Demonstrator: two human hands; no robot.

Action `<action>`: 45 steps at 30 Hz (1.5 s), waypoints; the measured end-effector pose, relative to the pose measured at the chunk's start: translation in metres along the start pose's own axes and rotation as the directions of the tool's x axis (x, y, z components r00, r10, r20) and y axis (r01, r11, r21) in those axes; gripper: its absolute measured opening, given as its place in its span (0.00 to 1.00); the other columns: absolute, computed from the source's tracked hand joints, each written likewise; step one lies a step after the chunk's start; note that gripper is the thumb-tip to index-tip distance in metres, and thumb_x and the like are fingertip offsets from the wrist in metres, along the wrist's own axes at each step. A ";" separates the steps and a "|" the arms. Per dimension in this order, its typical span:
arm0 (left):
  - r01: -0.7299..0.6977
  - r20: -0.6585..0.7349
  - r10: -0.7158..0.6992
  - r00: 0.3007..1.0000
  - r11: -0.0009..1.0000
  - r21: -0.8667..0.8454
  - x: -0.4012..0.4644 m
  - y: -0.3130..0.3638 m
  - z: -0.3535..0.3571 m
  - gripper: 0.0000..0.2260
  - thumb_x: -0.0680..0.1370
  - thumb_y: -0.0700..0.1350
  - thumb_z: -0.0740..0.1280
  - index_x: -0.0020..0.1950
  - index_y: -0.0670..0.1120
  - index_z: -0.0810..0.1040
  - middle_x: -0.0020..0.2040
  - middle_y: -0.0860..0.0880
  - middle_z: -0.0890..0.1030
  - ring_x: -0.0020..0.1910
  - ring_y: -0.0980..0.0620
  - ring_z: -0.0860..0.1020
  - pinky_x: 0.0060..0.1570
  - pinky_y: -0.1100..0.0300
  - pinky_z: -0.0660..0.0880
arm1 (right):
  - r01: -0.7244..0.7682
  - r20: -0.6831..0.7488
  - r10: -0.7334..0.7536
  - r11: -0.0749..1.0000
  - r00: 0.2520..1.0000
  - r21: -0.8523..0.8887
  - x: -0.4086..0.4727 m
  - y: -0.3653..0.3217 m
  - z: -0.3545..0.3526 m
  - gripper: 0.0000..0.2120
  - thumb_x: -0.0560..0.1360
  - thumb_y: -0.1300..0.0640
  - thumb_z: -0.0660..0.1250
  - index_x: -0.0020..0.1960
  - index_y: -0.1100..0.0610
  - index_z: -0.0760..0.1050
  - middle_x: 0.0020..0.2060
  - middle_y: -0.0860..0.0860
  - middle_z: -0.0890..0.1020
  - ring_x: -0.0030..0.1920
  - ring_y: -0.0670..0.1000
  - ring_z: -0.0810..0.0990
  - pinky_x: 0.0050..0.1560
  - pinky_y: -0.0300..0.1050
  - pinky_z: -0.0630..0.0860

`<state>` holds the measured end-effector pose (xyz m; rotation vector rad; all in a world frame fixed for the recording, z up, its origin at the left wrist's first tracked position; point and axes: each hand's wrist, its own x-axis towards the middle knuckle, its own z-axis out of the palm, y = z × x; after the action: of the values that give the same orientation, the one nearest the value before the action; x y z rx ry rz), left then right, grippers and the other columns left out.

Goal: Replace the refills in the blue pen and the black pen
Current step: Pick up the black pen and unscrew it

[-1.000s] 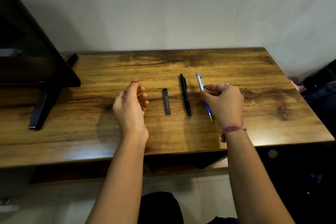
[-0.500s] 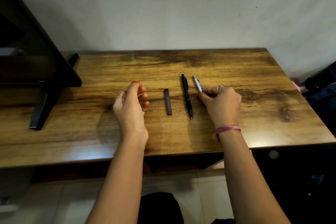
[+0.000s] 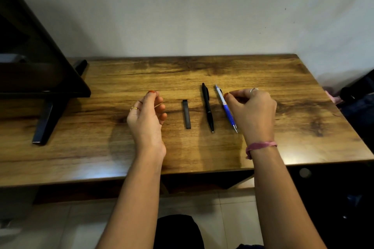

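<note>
The blue pen (image 3: 226, 108) lies flat on the wooden table (image 3: 283, 79) with its tip toward me. The black pen (image 3: 207, 107) lies parallel just to its left. Left of that is a small black refill case (image 3: 186, 114). My right hand (image 3: 253, 112) hovers right of the blue pen with fingers loosely curled. Its thumb tip is beside the pen's upper barrel, and no grip on the pen shows. My left hand (image 3: 146, 116) rests on its edge left of the case, fingers loosely curled and holding nothing I can see.
A dark monitor (image 3: 30, 62) on a black stand (image 3: 47, 119) takes up the table's left end. Dark bags or clothes (image 3: 358, 105) sit past the right edge. A white wall runs along the back, and tiled floor lies below the near edge.
My right hand shifted the blue pen left, closer to the black pen, then drew back to the right and uncovered it. The left hand stayed put.
</note>
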<state>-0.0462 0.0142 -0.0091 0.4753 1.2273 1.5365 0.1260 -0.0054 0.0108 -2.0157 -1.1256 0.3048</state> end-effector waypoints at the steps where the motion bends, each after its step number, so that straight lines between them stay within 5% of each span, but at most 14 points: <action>1: -0.001 0.004 0.001 1.000 1.000 0.004 0.000 0.000 0.000 0.04 0.75 0.45 0.69 0.40 0.50 0.80 0.35 0.55 0.82 0.34 0.59 0.78 0.31 0.66 0.72 | 0.029 0.019 -0.029 0.999 0.999 -0.023 -0.003 -0.005 0.001 0.07 0.73 0.52 0.71 0.46 0.54 0.84 0.40 0.52 0.85 0.43 0.51 0.83 0.47 0.45 0.79; 6: -0.016 0.030 0.016 0.999 1.000 0.012 -0.002 0.002 -0.001 0.04 0.75 0.45 0.69 0.41 0.50 0.80 0.35 0.55 0.82 0.35 0.59 0.78 0.32 0.66 0.73 | 0.103 0.207 -0.059 0.973 0.977 -0.209 -0.022 -0.017 0.021 0.09 0.73 0.52 0.70 0.50 0.56 0.82 0.43 0.55 0.84 0.46 0.56 0.82 0.42 0.42 0.76; 11: -0.021 0.048 0.021 0.999 1.000 0.000 -0.003 0.002 -0.001 0.03 0.76 0.44 0.69 0.42 0.49 0.80 0.35 0.54 0.82 0.35 0.59 0.78 0.32 0.65 0.73 | 0.106 0.230 -0.051 0.967 0.972 -0.234 -0.025 -0.017 0.026 0.09 0.73 0.55 0.70 0.51 0.57 0.82 0.46 0.56 0.84 0.49 0.57 0.82 0.47 0.45 0.76; 15: -0.021 0.138 0.020 0.990 1.000 0.009 -0.005 0.001 0.002 0.02 0.76 0.43 0.70 0.43 0.47 0.80 0.36 0.53 0.82 0.36 0.58 0.79 0.34 0.66 0.75 | 0.044 0.265 -0.028 0.998 0.964 -0.053 -0.021 -0.020 0.014 0.07 0.71 0.55 0.72 0.49 0.54 0.82 0.42 0.50 0.85 0.46 0.50 0.83 0.49 0.45 0.80; 20: -0.015 0.372 -0.038 0.928 0.990 0.140 -0.014 -0.001 0.008 0.07 0.70 0.48 0.74 0.46 0.50 0.84 0.44 0.50 0.86 0.47 0.53 0.83 0.44 0.63 0.78 | -0.123 0.411 -0.030 0.932 0.911 0.341 -0.021 -0.033 -0.012 0.06 0.67 0.58 0.76 0.43 0.54 0.82 0.34 0.49 0.85 0.37 0.47 0.85 0.37 0.41 0.82; 23: 0.005 0.425 -0.080 0.902 0.985 0.175 -0.021 0.000 0.014 0.18 0.64 0.53 0.76 0.51 0.48 0.83 0.48 0.49 0.86 0.51 0.50 0.83 0.45 0.60 0.78 | -0.192 0.512 -0.054 0.890 0.857 0.414 -0.025 -0.036 -0.019 0.06 0.67 0.63 0.76 0.42 0.57 0.82 0.36 0.54 0.86 0.36 0.48 0.84 0.33 0.39 0.80; 27: -0.017 0.441 -0.098 0.892 0.969 0.248 -0.025 0.002 0.015 0.15 0.65 0.53 0.76 0.48 0.49 0.84 0.46 0.46 0.86 0.49 0.45 0.84 0.50 0.51 0.78 | -0.199 0.627 -0.096 0.902 0.773 0.384 -0.022 -0.032 -0.027 0.10 0.66 0.63 0.77 0.46 0.58 0.80 0.40 0.56 0.85 0.39 0.50 0.84 0.41 0.49 0.83; 35: -0.080 0.678 -0.183 0.712 0.938 0.337 -0.028 0.015 0.009 0.11 0.65 0.49 0.75 0.47 0.52 0.86 0.47 0.49 0.86 0.47 0.51 0.84 0.45 0.60 0.79 | -0.282 0.446 -0.136 0.607 0.885 0.743 -0.014 -0.031 -0.026 0.08 0.70 0.55 0.72 0.48 0.56 0.81 0.39 0.47 0.84 0.40 0.44 0.82 0.43 0.42 0.81; 40: -0.101 0.710 -0.219 0.669 0.920 0.378 -0.029 0.018 0.005 0.11 0.65 0.47 0.75 0.47 0.51 0.86 0.46 0.50 0.86 0.44 0.51 0.84 0.43 0.62 0.78 | -0.288 0.456 -0.123 0.627 0.881 0.724 -0.018 -0.034 -0.024 0.05 0.71 0.57 0.72 0.37 0.52 0.82 0.33 0.46 0.83 0.35 0.42 0.80 0.36 0.37 0.76; 45: -0.067 0.702 -0.255 0.665 0.916 0.396 -0.030 0.020 0.005 0.10 0.65 0.45 0.75 0.45 0.50 0.86 0.42 0.50 0.86 0.41 0.54 0.84 0.39 0.64 0.78 | -0.349 0.445 -0.040 0.557 0.895 0.754 -0.020 -0.035 -0.017 0.05 0.73 0.60 0.70 0.39 0.54 0.79 0.34 0.47 0.81 0.36 0.44 0.78 0.40 0.41 0.74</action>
<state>-0.0410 -0.0078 0.0189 1.1618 0.8563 0.8147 0.1027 -0.0201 0.0448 -1.1887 -0.7794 1.1848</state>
